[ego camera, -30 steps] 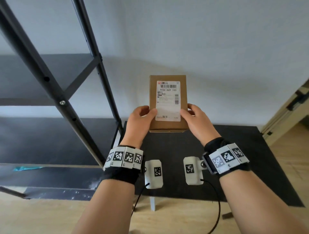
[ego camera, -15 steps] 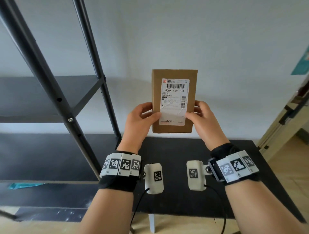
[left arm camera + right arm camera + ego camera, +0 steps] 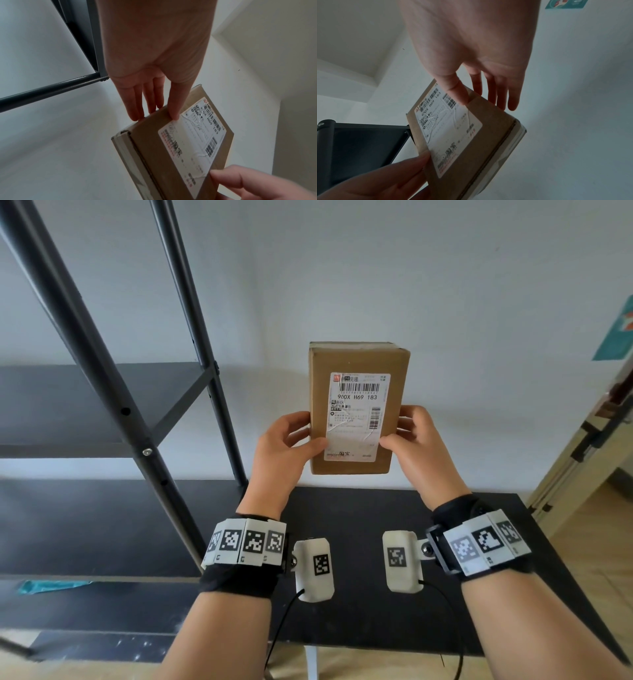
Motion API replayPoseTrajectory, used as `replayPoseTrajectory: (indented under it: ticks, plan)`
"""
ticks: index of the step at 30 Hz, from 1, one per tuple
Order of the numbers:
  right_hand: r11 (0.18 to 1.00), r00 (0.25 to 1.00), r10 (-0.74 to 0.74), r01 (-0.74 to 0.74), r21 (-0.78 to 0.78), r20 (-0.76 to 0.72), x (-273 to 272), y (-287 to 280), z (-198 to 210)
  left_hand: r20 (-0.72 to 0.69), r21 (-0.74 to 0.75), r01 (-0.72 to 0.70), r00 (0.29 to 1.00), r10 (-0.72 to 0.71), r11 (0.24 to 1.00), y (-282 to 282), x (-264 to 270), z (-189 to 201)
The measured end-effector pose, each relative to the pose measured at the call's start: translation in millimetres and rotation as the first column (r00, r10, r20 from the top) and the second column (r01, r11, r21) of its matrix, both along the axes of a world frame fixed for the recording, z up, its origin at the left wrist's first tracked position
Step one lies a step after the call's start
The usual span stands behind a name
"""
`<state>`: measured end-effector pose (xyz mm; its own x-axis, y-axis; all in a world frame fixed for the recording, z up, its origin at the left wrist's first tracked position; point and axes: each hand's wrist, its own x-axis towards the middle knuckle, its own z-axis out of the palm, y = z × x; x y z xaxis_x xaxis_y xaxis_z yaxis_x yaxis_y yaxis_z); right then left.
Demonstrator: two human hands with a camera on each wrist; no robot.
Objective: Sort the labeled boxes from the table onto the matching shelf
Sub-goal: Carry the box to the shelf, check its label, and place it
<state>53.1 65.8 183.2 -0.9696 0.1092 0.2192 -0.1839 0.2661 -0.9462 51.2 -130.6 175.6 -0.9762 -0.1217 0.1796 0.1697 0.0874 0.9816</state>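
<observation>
We hold the brown cardboard box (image 3: 356,364) with its white shipping label upright above the black table (image 3: 496,577), left hand (image 3: 281,453) and right hand (image 3: 419,448) each pinching a side.

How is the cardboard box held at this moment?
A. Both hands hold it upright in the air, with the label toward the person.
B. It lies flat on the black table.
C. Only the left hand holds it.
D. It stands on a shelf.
A: the left hand and right hand grip the box by its sides above the table.
</observation>
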Motion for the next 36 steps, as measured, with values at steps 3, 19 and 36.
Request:
replayPoseTrajectory:
  ticks: [3, 19, 36]
  plan:
    - [1.000, 1.000, 0.005, -0.005, 0.001, 0.005, -1.0, 0.1, -0.7, -0.003, -0.019, -0.010, 1.000, 0.010, 1.000, -0.3, -0.4, 0.6]
    - [1.000, 0.996, 0.011, -0.011, 0.005, 0.084, -6.6, 7.8, -6.0, -0.018, -0.125, -0.035, 0.999, 0.033, 0.992, 8.9, 2.8, 7.8]
    - [1.000, 0.997, 0.011, -0.012, 0.016, 0.077, -10.2, 5.5, -7.9, 0.083, -0.017, -0.061, 0.995, 0.062, 0.998, 8.1, -5.2, 0.3]
